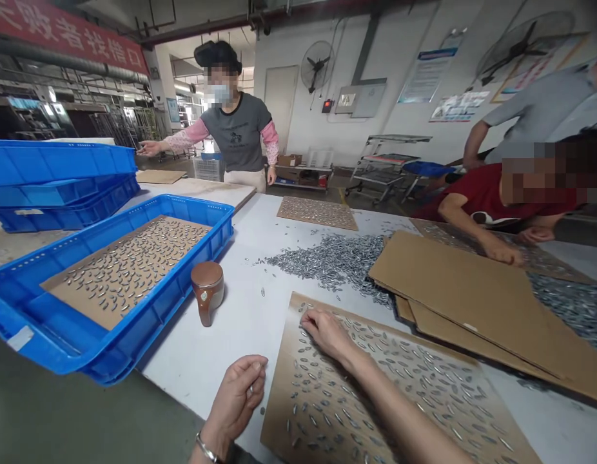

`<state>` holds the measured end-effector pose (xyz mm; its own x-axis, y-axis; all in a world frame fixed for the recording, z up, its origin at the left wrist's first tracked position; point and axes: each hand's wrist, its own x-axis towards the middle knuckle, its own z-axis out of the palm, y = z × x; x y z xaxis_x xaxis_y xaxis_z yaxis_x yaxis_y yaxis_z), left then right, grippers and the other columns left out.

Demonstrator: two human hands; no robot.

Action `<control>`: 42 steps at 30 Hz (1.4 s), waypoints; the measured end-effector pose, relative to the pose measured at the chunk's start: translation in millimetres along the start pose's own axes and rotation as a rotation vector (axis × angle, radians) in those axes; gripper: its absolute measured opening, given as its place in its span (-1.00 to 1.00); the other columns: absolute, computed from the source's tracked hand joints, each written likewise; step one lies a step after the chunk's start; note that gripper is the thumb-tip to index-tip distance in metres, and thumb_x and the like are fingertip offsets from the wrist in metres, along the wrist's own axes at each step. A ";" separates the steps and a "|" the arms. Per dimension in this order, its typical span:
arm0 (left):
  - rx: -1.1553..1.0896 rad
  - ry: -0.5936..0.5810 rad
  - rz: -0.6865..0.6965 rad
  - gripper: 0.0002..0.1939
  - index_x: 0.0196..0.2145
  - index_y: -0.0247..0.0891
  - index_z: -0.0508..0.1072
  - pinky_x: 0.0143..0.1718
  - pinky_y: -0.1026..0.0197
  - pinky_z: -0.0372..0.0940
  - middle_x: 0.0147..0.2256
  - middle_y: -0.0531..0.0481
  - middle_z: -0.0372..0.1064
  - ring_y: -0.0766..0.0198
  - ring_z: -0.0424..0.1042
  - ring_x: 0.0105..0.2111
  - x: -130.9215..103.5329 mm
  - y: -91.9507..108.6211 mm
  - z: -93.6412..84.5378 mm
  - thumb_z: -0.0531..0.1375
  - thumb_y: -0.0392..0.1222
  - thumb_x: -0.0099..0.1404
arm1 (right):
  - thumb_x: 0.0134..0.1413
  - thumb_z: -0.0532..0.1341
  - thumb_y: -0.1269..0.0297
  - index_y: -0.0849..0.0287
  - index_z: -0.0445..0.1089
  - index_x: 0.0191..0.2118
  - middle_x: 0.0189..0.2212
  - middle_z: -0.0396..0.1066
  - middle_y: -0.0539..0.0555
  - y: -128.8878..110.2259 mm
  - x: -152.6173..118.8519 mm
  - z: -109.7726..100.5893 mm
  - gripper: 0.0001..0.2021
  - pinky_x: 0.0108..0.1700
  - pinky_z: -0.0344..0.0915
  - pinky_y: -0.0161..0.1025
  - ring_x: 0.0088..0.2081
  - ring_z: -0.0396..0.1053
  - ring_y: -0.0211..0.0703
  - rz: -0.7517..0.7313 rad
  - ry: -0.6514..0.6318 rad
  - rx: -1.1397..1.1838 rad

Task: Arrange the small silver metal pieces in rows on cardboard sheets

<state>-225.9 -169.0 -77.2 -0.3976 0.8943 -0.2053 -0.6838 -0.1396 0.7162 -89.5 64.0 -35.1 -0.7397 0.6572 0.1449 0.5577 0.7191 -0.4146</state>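
Note:
A flat cardboard sheet (279,412) lies in front of me on the white table, covered with many small silvery leaf-shaped metal pieces (344,412). My right hand (325,330) reaches over its far left corner, thumb and fingertips pinched at the board; whatever they hold is too small to make out. Left of the sheet, my left hand (239,393) hovers over the table edge with its fingers curled and thumb pressed to them. Its palm side is hidden, so any piece inside does not show. Beyond the sheet spreads a loose heap of the same metal pieces (332,258).
A blue tray (187,290) holding a filled cardboard sheet stands left, beside a brown lidded mug (207,283). Stacked cardboard (453,277) lies right. More blue trays (61,164) are piled far left. One co-worker (238,129) stands opposite; another (496,200) leans in at right.

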 end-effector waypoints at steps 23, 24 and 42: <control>0.139 -0.059 -0.178 -0.44 -0.50 -0.25 0.35 -0.57 0.29 -0.26 -0.68 0.23 0.08 0.50 -0.06 -0.66 -67.4 -19.0 45.8 0.55 0.16 -0.05 | 0.39 0.17 0.14 0.05 0.53 -0.24 -0.39 0.52 -0.01 -90.1 -165.6 -5.2 -0.77 -0.27 0.32 -0.31 -0.34 0.45 -0.21 -0.254 0.091 0.473; 0.136 -0.066 -0.194 -0.43 -0.50 -0.25 0.34 -0.57 0.28 -0.26 -0.67 0.22 0.10 0.50 -0.04 -0.65 -71.5 -23.4 47.2 0.55 0.18 -0.06 | 0.37 0.19 0.14 0.05 0.53 -0.26 -0.41 0.52 -0.03 -87.5 -174.0 -0.6 -0.78 -0.29 0.31 -0.32 -0.36 0.45 -0.22 -0.237 0.108 0.482; 0.033 0.163 -0.155 -0.41 -0.16 -0.30 0.47 -0.56 0.36 -0.15 -0.38 0.05 0.44 0.52 0.13 -0.58 -60.3 -11.6 19.5 0.54 0.06 -0.05 | 0.40 0.00 0.28 0.14 0.39 -0.28 -0.27 0.46 0.15 -31.4 -38.5 -0.3 -0.74 -0.20 0.22 -0.22 -0.25 0.39 -0.10 0.008 -0.080 -0.084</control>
<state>-182.1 -213.0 -60.1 -0.3848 0.8231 -0.4176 -0.7248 0.0106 0.6889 -78.4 16.2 -27.4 -0.7610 0.6451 0.0682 0.5908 0.7327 -0.3378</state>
